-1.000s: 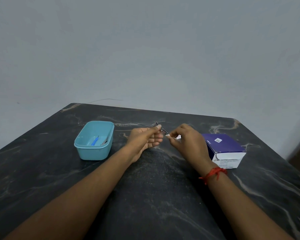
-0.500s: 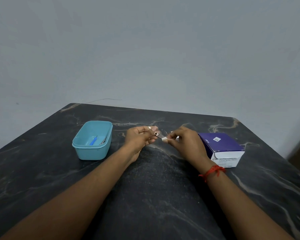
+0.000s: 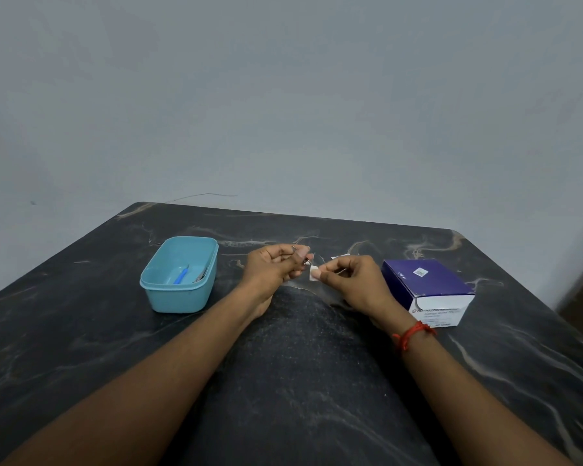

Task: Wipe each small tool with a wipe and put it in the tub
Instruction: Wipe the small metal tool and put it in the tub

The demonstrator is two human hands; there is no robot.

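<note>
Wiping looks to be under way. My left hand [image 3: 276, 264] is curled round a small metal tool [image 3: 305, 262], pinching it at the fingertips. My right hand [image 3: 354, 280] pinches a white wipe [image 3: 314, 274] right at the tool's tip; I can't tell whether they touch. Both hands hover mid-tabletop [image 3: 81, 331].

The tub [image 3: 179, 297] sits near, at nine o'clock of the hands. Two pieces already lie on its bottom, a blue one [image 3: 180, 276] and a metal one [image 3: 200, 275]. So I'd say two are done and this is the third.

The box [image 3: 428, 284] is at three o'clock, just beside the right hand. A pale scrap [image 3: 340, 256] at twelve o'clock is too small to name. I spot no other loose tools, so this may be the last. What's left is to finish the rub, then drop the tool in the tub.
</note>
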